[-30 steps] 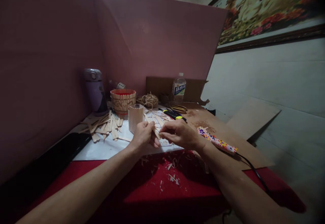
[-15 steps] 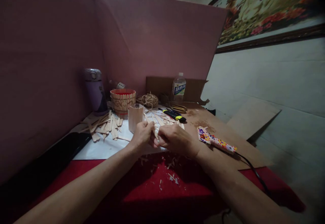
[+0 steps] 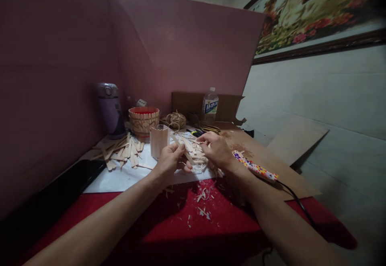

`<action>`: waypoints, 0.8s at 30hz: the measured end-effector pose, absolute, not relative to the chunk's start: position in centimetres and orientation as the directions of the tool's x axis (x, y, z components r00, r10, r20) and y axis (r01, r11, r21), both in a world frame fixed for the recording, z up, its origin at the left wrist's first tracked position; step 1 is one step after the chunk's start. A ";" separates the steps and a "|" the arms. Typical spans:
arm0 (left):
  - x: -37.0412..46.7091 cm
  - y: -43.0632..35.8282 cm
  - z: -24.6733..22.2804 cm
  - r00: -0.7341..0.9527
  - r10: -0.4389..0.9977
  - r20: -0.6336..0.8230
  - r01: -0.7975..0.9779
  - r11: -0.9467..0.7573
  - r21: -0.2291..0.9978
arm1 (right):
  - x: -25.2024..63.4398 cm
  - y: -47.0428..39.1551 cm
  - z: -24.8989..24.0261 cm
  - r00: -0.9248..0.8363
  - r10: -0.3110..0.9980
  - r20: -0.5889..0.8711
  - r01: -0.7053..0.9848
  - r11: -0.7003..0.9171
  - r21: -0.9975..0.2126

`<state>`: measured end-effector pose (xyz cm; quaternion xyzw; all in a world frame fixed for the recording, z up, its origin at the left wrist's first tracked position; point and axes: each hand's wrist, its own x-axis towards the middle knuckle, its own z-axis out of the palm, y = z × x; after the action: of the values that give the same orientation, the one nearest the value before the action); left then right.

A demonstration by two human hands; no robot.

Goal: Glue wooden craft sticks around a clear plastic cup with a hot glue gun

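My left hand (image 3: 172,159) is closed round a flat wooden craft stick (image 3: 184,149), which slants from upper left to lower right. Right of the stick, my right hand (image 3: 215,149) hovers over loose wood pieces with its thumb and forefinger close together; whatever is between them is too small to make out. A cup faced with upright craft sticks (image 3: 159,142) stands just beyond my left hand. The black and yellow utility knife (image 3: 194,133) is partly hidden behind my right hand. Cut stick pieces (image 3: 199,157) lie under both hands.
Craft sticks (image 3: 120,151) are heaped at left, near a purple flask (image 3: 110,111) and a stick-covered basket (image 3: 144,121). Twine (image 3: 175,119) and a bottle (image 3: 210,105) stand behind. A flower-patterned corded tool (image 3: 259,170) lies at right. Shavings (image 3: 203,195) litter the red cloth (image 3: 169,226).
My right hand has come away from the stick, moving up and to the right. My left hand still holds the stick, now more exposed. The view has shifted slightly.
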<state>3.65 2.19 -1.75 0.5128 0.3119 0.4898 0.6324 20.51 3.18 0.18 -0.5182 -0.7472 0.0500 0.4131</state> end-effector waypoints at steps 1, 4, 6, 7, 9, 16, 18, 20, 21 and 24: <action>3.7 2.3 -1.8 0.326 0.936 0.132 -0.316 -0.024 0.949 | 20.4 3.0 0.3 -0.165 0.843 0.512 0.716 0.459 -0.526; 3.7 2.4 -1.9 0.299 0.932 0.207 -0.342 -0.098 0.934 | 20.1 2.1 0.9 -0.343 0.921 0.182 0.559 0.356 -0.749; 3.7 2.3 -1.8 0.265 0.938 0.225 -0.323 -0.133 0.937 | 20.0 1.7 1.1 -0.463 0.887 -0.001 0.386 0.201 -0.900; 3.7 2.3 -1.7 0.252 0.942 0.223 -0.308 -0.140 0.941 | 20.0 1.6 1.2 -0.496 0.868 -0.035 0.304 0.136 -0.943; 3.7 2.1 -1.5 0.238 0.948 0.212 -0.292 -0.139 0.946 | 20.0 1.5 1.1 -0.501 0.865 -0.025 0.200 0.088 -0.976; 3.6 1.8 -1.0 0.222 0.941 0.257 -0.307 -0.182 0.934 | 20.1 1.5 1.3 -0.436 0.900 0.025 0.134 0.092 -0.987; 3.5 1.8 -1.0 0.223 0.941 0.254 -0.336 -0.170 0.926 | 20.2 1.3 1.8 -0.458 0.888 0.034 0.150 0.115 -0.982; 3.5 1.8 -0.9 0.229 0.944 0.237 -0.349 -0.148 0.925 | 20.3 1.1 2.1 -0.481 0.876 0.046 0.178 0.149 -0.973; 3.5 1.9 -0.9 0.236 0.944 0.230 -0.351 -0.138 0.926 | 20.3 1.0 2.2 -0.481 0.875 0.052 0.201 0.167 -0.965; 3.4 2.0 -0.9 0.249 0.940 0.234 -0.360 -0.134 0.923 | 19.9 1.2 2.0 -0.425 0.904 0.047 0.283 0.182 -0.942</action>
<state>3.43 1.97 -0.89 0.5190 0.2791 0.5456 0.5958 19.93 1.17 2.01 -0.4262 -0.6965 0.4768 0.3255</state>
